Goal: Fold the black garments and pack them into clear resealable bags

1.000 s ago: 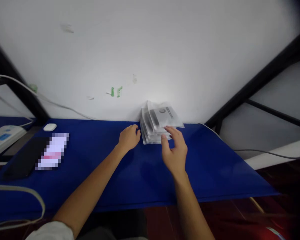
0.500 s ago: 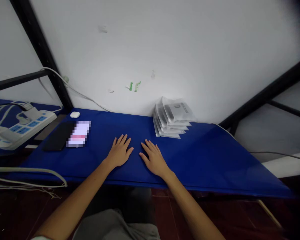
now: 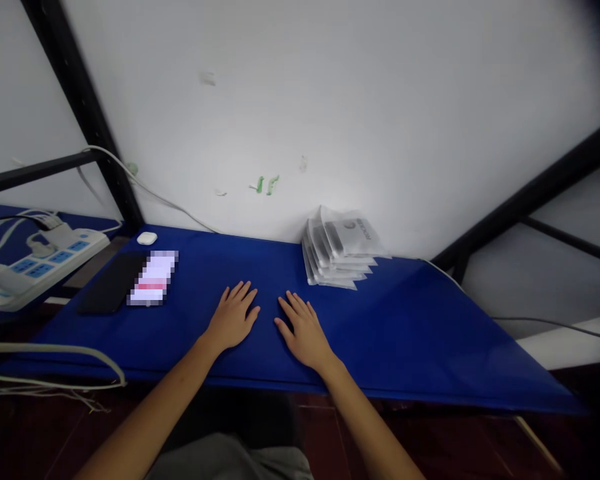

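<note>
Palm down on the blue tabletop [image 3: 420, 340], my left hand [image 3: 231, 319] lies flat with its fingers a little apart. My right hand [image 3: 304, 330] rests the same way beside it, a narrow gap between the two thumbs. Neither hand holds anything. Beyond the right hand, against the wall, stands a fanned stack of frosted plastic zip bags [image 3: 340, 247] with dark contents and printed lettering. To the left of my left hand lie a phone with a lit, blurred screen [image 3: 153, 280] and a flat black object [image 3: 113, 283].
A small white case [image 3: 147, 238] sits near the wall at the back left. Further left is a white power strip [image 3: 45, 267] with plugs and cables. Black metal frame bars [image 3: 75, 100] rise at both sides. A pale cable loop [image 3: 80, 349] hangs at the front left.
The whole view has shifted slightly, so everything appears a little lower and to the left. Both hands stay flat in the same place on the table.
</note>
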Motion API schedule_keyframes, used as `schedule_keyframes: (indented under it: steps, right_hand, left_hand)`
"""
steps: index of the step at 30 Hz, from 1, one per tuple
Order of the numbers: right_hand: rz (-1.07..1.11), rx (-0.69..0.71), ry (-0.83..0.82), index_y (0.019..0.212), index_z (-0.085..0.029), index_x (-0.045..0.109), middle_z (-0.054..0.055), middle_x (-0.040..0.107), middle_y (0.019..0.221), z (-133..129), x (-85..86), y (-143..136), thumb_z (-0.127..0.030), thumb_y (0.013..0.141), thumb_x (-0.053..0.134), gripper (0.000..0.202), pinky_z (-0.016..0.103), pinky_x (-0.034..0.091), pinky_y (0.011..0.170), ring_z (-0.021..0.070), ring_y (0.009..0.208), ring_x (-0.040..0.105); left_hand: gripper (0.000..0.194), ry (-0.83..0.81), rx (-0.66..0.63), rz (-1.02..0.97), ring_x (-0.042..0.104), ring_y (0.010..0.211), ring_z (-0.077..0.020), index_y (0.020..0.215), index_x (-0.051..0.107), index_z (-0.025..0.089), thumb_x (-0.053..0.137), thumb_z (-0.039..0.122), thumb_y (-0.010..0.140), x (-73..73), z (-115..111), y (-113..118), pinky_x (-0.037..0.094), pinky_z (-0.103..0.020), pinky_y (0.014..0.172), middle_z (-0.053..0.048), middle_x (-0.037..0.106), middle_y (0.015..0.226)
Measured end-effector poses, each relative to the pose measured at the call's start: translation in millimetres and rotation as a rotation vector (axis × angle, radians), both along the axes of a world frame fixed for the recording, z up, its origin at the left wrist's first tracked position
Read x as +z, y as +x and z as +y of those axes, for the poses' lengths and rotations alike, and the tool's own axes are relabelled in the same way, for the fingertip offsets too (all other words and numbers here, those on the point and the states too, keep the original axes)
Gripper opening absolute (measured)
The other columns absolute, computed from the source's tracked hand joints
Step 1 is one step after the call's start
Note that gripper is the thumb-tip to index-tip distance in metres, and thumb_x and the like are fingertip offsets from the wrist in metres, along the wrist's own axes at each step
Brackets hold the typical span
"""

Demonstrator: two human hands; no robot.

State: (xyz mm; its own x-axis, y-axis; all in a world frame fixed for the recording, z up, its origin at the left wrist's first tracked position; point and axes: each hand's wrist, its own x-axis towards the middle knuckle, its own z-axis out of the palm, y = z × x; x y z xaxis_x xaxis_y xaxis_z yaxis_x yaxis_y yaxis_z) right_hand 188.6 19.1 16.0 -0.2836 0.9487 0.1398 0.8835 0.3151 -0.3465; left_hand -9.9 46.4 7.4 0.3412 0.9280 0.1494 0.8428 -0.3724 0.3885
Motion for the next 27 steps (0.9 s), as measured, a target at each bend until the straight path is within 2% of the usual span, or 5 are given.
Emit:
schedule_keyframes:
  steps: [5,11,17,27]
  right_hand:
    - [-0.026,0.012,-0.029,0.143,-0.017,0.042,0.014,0.033,0.152,-0.7,1.9,-0.2,-0.039,0.095,0.039,0.053,0.055,0.022,0.114,0.0279,0.143,0.024]
    - [-0.033,0.017,-0.029,0.144,-0.017,0.039,0.012,0.031,0.153,-0.1,-1.2,1.4,-0.04,0.096,0.038,0.053,0.053,0.021,0.115,0.0264,0.144,0.022]
    - [-0.039,0.014,-0.034,0.144,-0.016,0.039,0.012,0.03,0.153,-0.6,0.6,0.6,-0.038,0.096,0.039,0.053,0.053,0.021,0.115,0.0264,0.144,0.022]
    - [-0.013,0.004,-0.01,0.141,-0.016,0.044,0.013,0.035,0.151,-2.0,3.0,0.5,-0.037,0.095,0.043,0.05,0.054,0.023,0.115,0.0273,0.142,0.026]
  left_hand:
    - [0.049,-0.003,0.006,-0.005,0.027,0.142,-0.0236,0.139,0.045,0.021,0.031,0.039,0.096,1.1,-2.7,-0.4,0.02,-0.05,0.117,-0.008,0.037,0.151]
    - [0.053,-0.034,-0.019,0.039,0.024,0.143,-0.0242,0.141,0.042,0.016,0.032,0.041,0.097,3.1,-4.1,-2.5,0.019,-0.05,0.117,-0.008,0.034,0.152]
    - [0.05,0.001,-0.021,0.025,0.026,0.142,-0.0246,0.14,0.044,0.018,0.035,0.04,0.096,-1.8,-3.0,-3.9,0.022,-0.05,0.116,-0.008,0.036,0.151]
    - [0.052,-0.006,-0.035,0.028,0.025,0.143,-0.024,0.141,0.042,0.018,0.032,0.042,0.097,-3.0,-4.8,-6.0,0.02,-0.05,0.117,-0.008,0.034,0.152]
